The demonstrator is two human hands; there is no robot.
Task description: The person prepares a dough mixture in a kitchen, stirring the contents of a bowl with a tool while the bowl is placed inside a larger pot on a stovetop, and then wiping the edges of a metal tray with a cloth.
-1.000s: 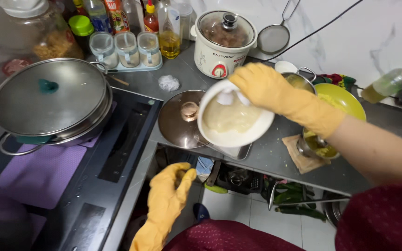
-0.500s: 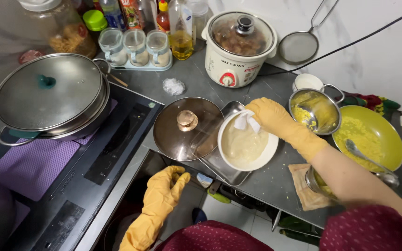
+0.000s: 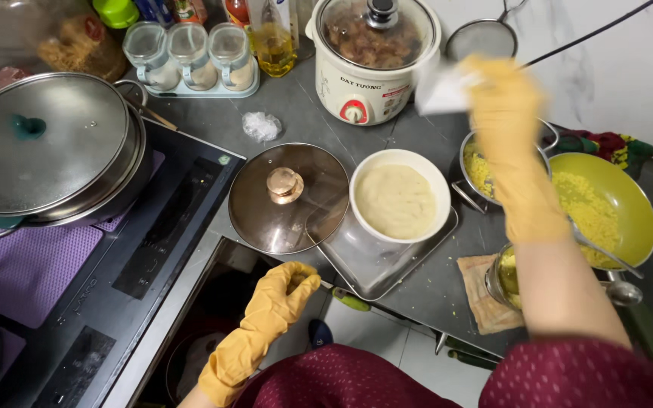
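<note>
**Gloved hands above a crowded worktop**

Right hand [image 3: 502, 98] in a yellow rubber glove, raised and motion-blurred, grip pinching a small white scrap [image 3: 441, 89], paper or cloth, which cannot be told, held in the air just in front of the white slow cooker [image 3: 372, 60]. Left hand [image 3: 285, 291], likewise gloved, loosely curled with nothing in it, hanging low beside the worktop [image 3: 417, 291] edge. Nearest below the raised hand: white bowl [image 3: 400, 196] of pale, smooth batter, standing on a steel tray [image 3: 376, 261]. Left of the bowl, touching the tray's corner: glass lid [image 3: 289, 198] with a copper-coloured knob, laid flat. Right of the forearm: steel pot [image 3: 478, 162] and green pan [image 3: 614, 204], both holding yellow crumbly grains. Farther left: dark cooktop [image 3: 168, 227] bearing a large steel pan under a lid [image 3: 47, 155]. Along the back: three lidded glass jars [image 3: 190, 53] on a tray, an oil bottle [image 3: 272, 41], a mesh strainer [image 3: 487, 38]
</note>
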